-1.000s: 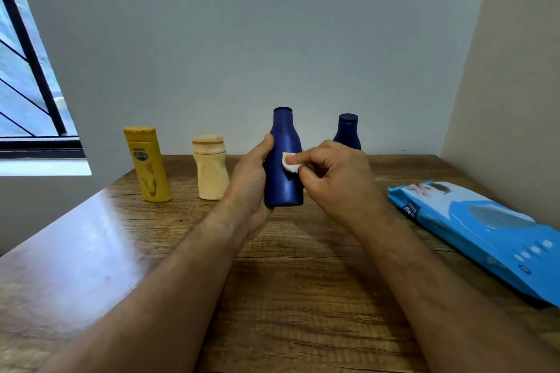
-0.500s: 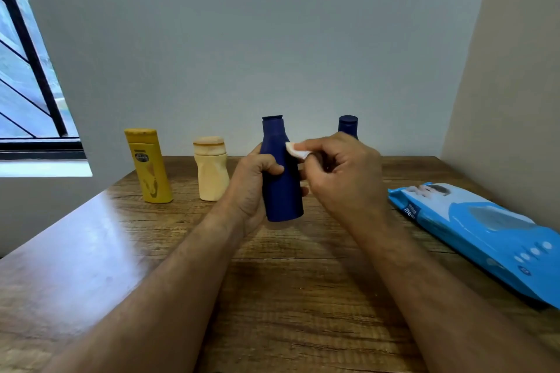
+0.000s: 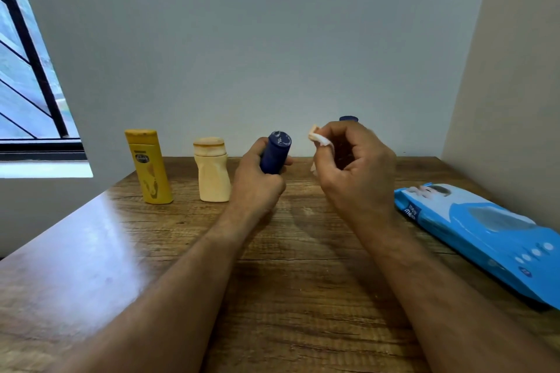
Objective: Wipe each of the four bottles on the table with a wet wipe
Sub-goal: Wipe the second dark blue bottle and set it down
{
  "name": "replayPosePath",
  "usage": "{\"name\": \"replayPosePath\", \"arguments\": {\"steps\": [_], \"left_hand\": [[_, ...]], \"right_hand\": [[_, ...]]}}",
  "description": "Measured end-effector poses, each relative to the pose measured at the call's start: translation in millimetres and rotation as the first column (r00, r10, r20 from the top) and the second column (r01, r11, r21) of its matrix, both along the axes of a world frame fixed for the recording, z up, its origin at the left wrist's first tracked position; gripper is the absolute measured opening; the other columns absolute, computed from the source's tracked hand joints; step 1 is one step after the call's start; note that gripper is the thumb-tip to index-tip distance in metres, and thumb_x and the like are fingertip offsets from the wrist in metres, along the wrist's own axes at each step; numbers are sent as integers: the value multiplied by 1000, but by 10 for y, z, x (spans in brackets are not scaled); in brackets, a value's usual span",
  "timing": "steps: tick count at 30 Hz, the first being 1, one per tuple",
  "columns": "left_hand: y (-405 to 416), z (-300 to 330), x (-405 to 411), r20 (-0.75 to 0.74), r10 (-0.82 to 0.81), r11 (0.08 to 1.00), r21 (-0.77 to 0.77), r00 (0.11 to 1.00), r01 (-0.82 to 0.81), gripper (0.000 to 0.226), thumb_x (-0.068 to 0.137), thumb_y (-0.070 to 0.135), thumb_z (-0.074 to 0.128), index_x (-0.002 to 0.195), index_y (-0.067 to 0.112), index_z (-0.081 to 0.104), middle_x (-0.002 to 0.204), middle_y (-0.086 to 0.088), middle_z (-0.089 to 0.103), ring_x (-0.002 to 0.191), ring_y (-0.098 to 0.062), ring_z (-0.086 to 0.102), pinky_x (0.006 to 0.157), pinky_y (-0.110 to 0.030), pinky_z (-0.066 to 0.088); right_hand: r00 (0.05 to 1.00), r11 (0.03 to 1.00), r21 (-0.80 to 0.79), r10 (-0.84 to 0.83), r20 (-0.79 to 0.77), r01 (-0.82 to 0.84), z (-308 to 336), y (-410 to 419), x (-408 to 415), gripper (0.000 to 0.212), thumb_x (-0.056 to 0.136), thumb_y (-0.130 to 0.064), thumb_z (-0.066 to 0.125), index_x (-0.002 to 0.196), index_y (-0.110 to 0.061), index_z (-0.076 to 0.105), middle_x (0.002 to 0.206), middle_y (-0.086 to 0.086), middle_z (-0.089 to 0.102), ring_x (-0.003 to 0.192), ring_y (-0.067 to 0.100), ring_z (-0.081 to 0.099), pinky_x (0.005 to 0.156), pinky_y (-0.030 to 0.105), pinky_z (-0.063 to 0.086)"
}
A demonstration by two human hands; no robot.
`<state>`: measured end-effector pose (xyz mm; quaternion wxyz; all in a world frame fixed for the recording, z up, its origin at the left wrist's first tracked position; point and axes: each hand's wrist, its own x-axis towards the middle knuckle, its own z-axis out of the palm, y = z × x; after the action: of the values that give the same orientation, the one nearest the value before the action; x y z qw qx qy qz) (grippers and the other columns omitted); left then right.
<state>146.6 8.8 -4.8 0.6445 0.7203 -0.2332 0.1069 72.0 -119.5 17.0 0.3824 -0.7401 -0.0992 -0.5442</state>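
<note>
Two hands up over the table (image 3: 303, 281) — left hand (image 3: 257, 182) curled round the dark blue bottle (image 3: 275, 152), tilted with its cap toward the camera; right hand (image 3: 353, 172), just beside, pinches the wipe (image 3: 319, 139) between thumb and fingertips.

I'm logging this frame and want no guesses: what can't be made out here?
Head view only:
- Second dark blue bottle: only its cap shows above the right hand.
- Held blue bottle: lower body hidden in the left hand.
- Wet wipe: mostly bunched inside the right hand's fingers.
- Wipes pack: cut off by the right edge.
- Yellow bottle label: too small to read.
</note>
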Motion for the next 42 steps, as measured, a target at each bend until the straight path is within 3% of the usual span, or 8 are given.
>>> {"name": "replayPosePath", "arguments": {"steps": [5, 8, 13, 19, 28, 34, 38, 42], "left_hand": [[4, -8, -21, 111, -12, 998, 61, 994, 5, 59, 66, -19, 55, 97, 31, 58, 98, -18, 64, 95, -40, 60, 68, -34, 48], [11, -14, -21, 142, -35, 994, 108, 989, 20, 65, 63, -18, 57, 97, 38, 58, 96, -12, 63, 87, -38, 60, 62, -34, 48], [20, -6, -13, 155, -13, 994, 114, 988, -4, 63, 56, -5, 55, 94, 45, 57, 96, -13, 63, 93, -35, 62, 68, -42, 52], [15, -26, -17, 159, -49, 990, 135, 986, 27, 66, 64, -21, 57, 96, 38, 58, 92, -3, 62, 82, -24, 59, 62, -26, 47], [33, -60, -25, 243, -15, 969, 245, 970, -47, 61, 63, -11, 57, 104, 34, 58, 95, 2, 65, 89, -23, 63, 74, -38, 56], [42, -49, -9, 281, 30, 958, 266, 959, -108, 60, 64, -11, 58, 101, 36, 55, 87, 9, 60, 80, -16, 56, 68, -29, 45], [46, -61, -23, 287, -9, 959, 274, 958, -73, 57, 62, -2, 56, 100, 41, 55, 91, 8, 62, 85, -18, 61, 70, -33, 50], [44, -35, -25, 235, 13, 977, 202, 972, -62, 61, 64, -13, 57, 96, 38, 54, 92, -1, 62, 85, -23, 59, 66, -31, 47]], "right_hand": [[1000, 988, -152, -13, 28, 17, -24, 12, -2, 19, 83, -1, 64, 97, -13, 71, 87, -6, 65, 73, 4, 59, 63, 12, 46], [1000, 970, -243, -18, -25, 11, -55, 18, 27, 24, 82, -2, 65, 99, -15, 74, 88, -7, 65, 72, 0, 56, 65, 5, 40], [996, 986, -155, -65, -58, 55, -34, -18, 39, 23, 85, -5, 64, 101, -19, 73, 87, -8, 65, 75, 2, 57, 66, 5, 42], [1000, 977, -215, 7, -23, -12, -34, 39, 11, 21, 82, -4, 67, 96, -17, 75, 83, -5, 67, 69, 2, 56, 63, 5, 40], [1000, 976, -218, -6, -25, 0, -26, 14, -14, 19, 80, -4, 66, 92, -17, 75, 83, -6, 68, 72, 2, 58, 63, 5, 40], [996, 989, -130, -76, -46, 70, -27, -11, 15, 19, 83, -6, 65, 95, -18, 73, 88, -8, 67, 78, 2, 59, 68, 5, 43], [999, 983, -185, 4, -49, -13, -21, 14, -21, 18, 81, -5, 65, 92, -17, 74, 86, -6, 69, 75, 6, 61, 64, 9, 44], [996, 994, -102, -55, -77, 47, -17, 35, 22, 21, 86, -8, 63, 101, -18, 74, 91, -10, 68, 82, 2, 61, 71, 4, 44]]}}
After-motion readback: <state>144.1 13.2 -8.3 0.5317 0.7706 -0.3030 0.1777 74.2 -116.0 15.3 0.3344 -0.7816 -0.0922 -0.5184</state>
